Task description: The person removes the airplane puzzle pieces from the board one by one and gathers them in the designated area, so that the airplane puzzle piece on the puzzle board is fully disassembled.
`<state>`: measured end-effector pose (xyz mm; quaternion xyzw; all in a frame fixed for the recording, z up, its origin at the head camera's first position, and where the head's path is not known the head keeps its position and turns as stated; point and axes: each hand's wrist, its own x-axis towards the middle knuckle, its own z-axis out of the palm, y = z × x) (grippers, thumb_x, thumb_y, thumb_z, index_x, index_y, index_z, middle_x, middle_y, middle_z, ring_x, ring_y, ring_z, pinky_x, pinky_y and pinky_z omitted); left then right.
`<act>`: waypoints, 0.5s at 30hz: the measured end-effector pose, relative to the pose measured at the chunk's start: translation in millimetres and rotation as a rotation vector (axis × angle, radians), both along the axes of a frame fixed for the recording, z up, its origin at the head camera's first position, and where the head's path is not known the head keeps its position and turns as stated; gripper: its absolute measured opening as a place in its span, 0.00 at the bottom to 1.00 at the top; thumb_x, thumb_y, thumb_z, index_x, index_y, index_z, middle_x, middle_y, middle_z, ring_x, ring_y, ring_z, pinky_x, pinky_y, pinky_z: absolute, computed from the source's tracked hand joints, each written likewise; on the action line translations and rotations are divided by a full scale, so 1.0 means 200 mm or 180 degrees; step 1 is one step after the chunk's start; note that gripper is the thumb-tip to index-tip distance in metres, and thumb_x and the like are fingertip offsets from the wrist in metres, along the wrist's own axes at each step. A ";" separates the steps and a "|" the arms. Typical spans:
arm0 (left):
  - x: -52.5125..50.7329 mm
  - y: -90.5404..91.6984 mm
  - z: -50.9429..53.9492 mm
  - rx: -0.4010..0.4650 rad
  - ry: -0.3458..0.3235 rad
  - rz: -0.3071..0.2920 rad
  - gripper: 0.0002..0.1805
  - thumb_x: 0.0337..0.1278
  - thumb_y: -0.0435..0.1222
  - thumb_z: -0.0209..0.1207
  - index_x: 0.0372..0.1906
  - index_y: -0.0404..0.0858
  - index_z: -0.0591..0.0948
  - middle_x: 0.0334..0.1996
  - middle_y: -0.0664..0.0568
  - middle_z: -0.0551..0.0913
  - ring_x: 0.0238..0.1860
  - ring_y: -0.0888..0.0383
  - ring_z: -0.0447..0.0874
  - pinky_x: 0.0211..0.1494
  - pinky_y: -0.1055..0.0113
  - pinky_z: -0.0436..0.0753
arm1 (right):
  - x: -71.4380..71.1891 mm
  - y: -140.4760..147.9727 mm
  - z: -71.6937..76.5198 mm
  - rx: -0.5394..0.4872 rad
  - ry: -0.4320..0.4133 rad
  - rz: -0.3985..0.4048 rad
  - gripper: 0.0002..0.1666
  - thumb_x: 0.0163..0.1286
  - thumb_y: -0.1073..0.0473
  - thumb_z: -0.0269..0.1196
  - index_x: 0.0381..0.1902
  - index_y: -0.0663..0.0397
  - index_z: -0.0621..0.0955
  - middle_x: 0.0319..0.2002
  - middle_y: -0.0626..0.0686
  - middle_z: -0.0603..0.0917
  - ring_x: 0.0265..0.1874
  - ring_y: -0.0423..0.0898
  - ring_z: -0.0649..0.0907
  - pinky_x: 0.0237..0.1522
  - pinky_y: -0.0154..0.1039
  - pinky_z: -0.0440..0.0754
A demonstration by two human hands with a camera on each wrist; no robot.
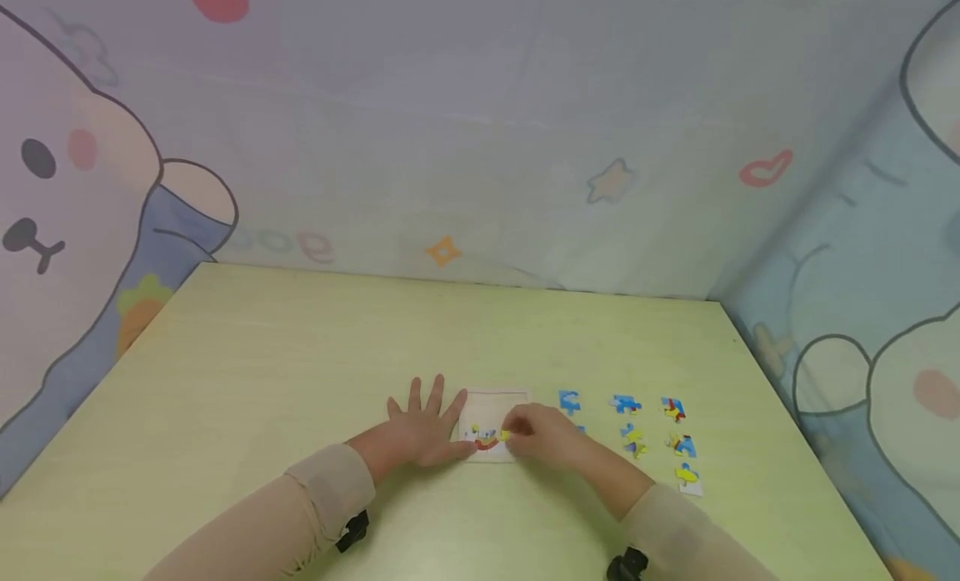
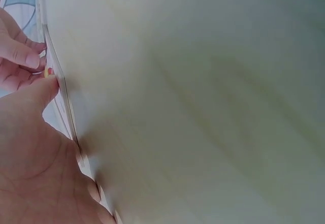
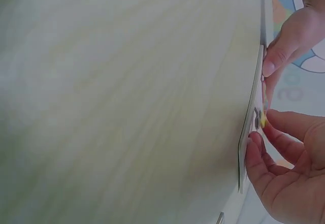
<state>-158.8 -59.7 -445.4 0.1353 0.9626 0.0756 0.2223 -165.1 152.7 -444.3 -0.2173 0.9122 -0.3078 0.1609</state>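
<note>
A pale square puzzle board [image 1: 493,404] lies on the table, with joined puzzle pieces [image 1: 486,443] in blue, yellow and red along its lower left part. My left hand [image 1: 426,431] lies flat with spread fingers at the board's left edge, its thumb resting on the lower left pieces. Between thumb and fingers, my right hand [image 1: 546,435] pinches a small puzzle piece with yellow on it [image 3: 262,119], right beside the joined ones. In the right wrist view, other fingers of that hand touch the board's edge. The right hand covers part of the board's right side.
Several loose puzzle pieces lie in rough rows to the right, among them a blue one [image 1: 569,402], a yellow one [image 1: 633,441] and a yellow-and-white one [image 1: 687,478]. The light wooden table [image 1: 315,348] meets a printed cloth backdrop [image 1: 480,131] behind and at both sides.
</note>
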 end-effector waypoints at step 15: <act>0.00 0.01 0.01 -0.0068 0.0003 -0.0003 0.46 0.56 0.67 0.44 0.74 0.50 0.46 0.73 0.41 0.36 0.70 0.34 0.30 0.60 0.30 0.45 | -0.05 0.07 -0.02 -0.0423 -0.0211 -0.0192 0.03 0.65 0.65 0.61 0.34 0.56 0.81 0.28 0.46 0.79 0.29 0.42 0.75 0.35 0.36 0.75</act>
